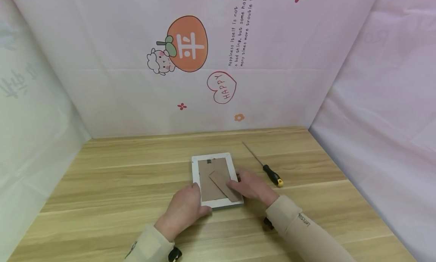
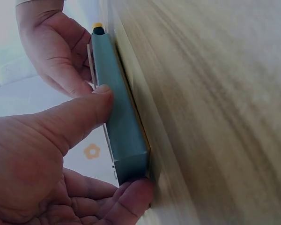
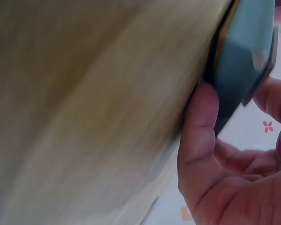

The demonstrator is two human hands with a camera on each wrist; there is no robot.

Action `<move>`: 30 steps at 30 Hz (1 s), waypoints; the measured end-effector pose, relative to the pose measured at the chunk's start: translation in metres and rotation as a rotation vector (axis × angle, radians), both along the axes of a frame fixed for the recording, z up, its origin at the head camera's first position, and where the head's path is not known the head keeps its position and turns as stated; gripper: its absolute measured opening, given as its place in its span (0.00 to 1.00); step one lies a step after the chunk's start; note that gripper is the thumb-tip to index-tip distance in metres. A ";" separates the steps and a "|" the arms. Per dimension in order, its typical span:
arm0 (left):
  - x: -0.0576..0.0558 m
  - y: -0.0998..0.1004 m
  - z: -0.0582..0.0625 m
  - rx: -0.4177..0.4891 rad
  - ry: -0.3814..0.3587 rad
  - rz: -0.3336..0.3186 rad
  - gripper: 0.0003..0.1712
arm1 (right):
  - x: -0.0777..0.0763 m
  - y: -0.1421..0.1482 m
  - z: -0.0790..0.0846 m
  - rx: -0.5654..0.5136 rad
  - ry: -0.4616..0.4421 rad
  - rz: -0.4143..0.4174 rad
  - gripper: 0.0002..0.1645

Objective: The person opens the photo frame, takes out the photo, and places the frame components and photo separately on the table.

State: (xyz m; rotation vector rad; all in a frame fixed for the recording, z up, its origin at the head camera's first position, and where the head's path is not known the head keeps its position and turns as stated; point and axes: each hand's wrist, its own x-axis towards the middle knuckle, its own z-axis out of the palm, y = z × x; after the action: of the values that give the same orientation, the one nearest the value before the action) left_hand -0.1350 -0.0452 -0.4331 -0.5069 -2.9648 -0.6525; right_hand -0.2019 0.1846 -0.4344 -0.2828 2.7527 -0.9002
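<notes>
Together, Two Hands Hold a Picture Frame

Far on the left is a pale cloth wall [image 1: 34,84]. Next to it is the wood bench [image 1: 119,178], with light and dark stripes. On the back wall [image 1: 116,84], a little sheep [image 1: 160,62] is tipped sideways, touching a big orange [image 1: 189,23].

Below them is the left hand [image 1: 184,207]. Its grip is closed on the picture frame [image 1: 206,184] at the near left corner, with the thumb along the near edge. The frame is at the middle of the bench, back side up. Its rim looks white from above, and its back is brown. A flat brown leg [image 1: 223,184] slants across the back to the near right corner.

The right hand [image 1: 250,184] has its grip on the frame's right side, its thumb by the leg. Just past that hand lies a screwdriver [image 1: 269,172] with a black and yellow handle. Last, on the right, is another pale cloth wall [image 1: 385,84].
</notes>
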 end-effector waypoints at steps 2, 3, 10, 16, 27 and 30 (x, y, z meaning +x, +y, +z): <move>0.000 -0.001 -0.001 0.014 0.005 -0.005 0.34 | 0.000 -0.001 0.000 -0.030 0.002 -0.003 0.27; 0.000 -0.001 -0.001 0.023 0.005 -0.008 0.34 | 0.001 -0.001 0.000 -0.042 0.002 -0.007 0.28; 0.000 -0.005 -0.001 0.058 -0.026 -0.034 0.31 | 0.006 -0.005 0.011 -0.064 0.008 -0.056 0.35; 0.001 -0.006 0.008 0.063 -0.027 -0.024 0.25 | 0.011 -0.014 0.024 -0.066 0.086 -0.040 0.34; -0.007 0.004 0.041 0.376 -0.062 -0.018 0.15 | 0.021 -0.039 0.048 0.007 0.215 -0.058 0.30; -0.009 0.006 0.046 0.412 -0.112 -0.001 0.18 | 0.025 -0.046 0.054 0.045 0.264 -0.039 0.25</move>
State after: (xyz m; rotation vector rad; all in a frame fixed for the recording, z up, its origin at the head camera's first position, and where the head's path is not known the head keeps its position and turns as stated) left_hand -0.1440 -0.0393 -0.3872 -0.4462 -2.8050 -1.2891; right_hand -0.1774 0.1388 -0.3805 -0.3652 3.0247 -0.8649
